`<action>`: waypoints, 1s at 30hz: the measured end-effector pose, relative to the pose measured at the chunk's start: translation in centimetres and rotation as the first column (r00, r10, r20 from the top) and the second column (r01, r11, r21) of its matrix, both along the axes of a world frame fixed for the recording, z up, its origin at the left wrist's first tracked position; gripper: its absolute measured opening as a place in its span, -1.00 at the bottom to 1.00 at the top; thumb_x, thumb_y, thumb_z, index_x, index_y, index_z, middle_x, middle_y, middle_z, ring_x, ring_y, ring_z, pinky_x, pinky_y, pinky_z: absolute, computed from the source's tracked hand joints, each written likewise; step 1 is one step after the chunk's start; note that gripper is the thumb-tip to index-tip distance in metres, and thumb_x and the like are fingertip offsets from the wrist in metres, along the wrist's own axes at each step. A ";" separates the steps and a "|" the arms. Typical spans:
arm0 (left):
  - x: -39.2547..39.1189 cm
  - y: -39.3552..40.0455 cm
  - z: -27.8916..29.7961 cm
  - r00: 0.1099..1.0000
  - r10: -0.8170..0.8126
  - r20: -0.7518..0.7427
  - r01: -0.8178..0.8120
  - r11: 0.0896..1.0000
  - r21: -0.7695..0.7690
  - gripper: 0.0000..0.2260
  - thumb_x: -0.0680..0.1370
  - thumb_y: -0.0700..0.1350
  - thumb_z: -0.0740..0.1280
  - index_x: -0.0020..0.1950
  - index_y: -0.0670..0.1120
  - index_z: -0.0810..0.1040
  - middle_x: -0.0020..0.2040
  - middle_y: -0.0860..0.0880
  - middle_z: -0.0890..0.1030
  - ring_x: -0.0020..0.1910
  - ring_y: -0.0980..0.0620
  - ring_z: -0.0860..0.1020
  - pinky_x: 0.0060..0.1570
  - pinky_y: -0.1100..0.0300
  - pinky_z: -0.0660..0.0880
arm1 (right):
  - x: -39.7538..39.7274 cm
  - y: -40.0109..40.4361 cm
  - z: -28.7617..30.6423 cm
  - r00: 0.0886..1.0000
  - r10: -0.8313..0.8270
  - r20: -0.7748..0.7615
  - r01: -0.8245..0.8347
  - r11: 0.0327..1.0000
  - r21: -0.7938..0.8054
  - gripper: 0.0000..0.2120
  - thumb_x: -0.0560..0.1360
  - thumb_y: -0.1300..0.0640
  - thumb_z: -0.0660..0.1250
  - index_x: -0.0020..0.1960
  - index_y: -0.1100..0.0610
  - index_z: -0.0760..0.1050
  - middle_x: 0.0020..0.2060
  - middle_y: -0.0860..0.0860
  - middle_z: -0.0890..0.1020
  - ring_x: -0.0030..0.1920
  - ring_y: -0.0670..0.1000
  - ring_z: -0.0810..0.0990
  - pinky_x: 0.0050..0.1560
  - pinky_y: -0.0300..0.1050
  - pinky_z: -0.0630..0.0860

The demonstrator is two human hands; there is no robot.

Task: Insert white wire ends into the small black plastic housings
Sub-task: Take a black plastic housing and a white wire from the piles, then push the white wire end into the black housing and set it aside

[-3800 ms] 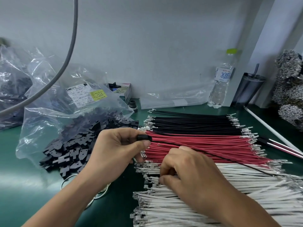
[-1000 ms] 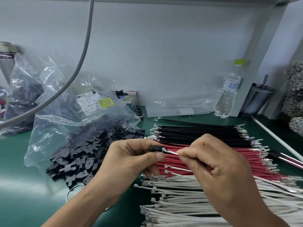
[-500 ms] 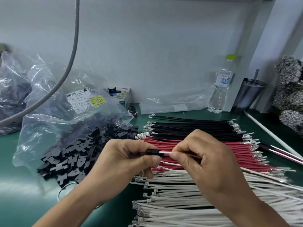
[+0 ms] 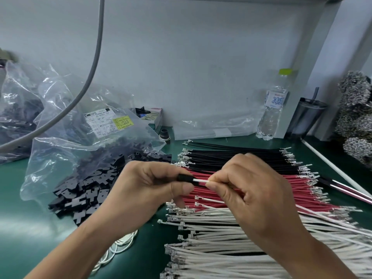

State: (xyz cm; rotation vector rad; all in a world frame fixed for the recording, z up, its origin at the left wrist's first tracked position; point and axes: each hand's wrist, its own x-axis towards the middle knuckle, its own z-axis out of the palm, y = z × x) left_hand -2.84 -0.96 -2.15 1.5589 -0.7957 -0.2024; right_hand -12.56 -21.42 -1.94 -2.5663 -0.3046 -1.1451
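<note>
Green matting covers the counter, where white wires lie in rows beside red and black ones. Above them the left hand pinches a small black housing while the right hand is closed on one white wire, its end at the housing's mouth. Light and limp, the wire probably buckles unless held close to its tip; the housing looks rigid but small enough to slip.

Wall: plain pale grey panel behind the worktop, evenly lit, without marks.
Worktop: dark green mat, with a soft sheen at the left.
Post: white upright at the right, leaning in the wide-angle view.
Cable: grey cable curving down from the top to the left edge.
Light: soft and diffuse.
</note>
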 end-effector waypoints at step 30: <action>3.9 2.1 -2.0 0.809 0.050 0.586 -0.549 0.422 0.722 -0.81 0.22 0.45 0.30 -0.26 0.46 0.56 -0.12 0.52 0.49 -0.41 0.41 0.48 -0.50 0.45 0.30 | -15.1 -37.8 -9.3 0.258 -0.708 -0.657 0.708 0.602 -0.370 -0.65 0.31 -0.06 0.14 -0.16 -0.57 0.33 -0.40 -0.21 0.34 -0.36 -0.21 0.36 -0.44 -0.10 0.47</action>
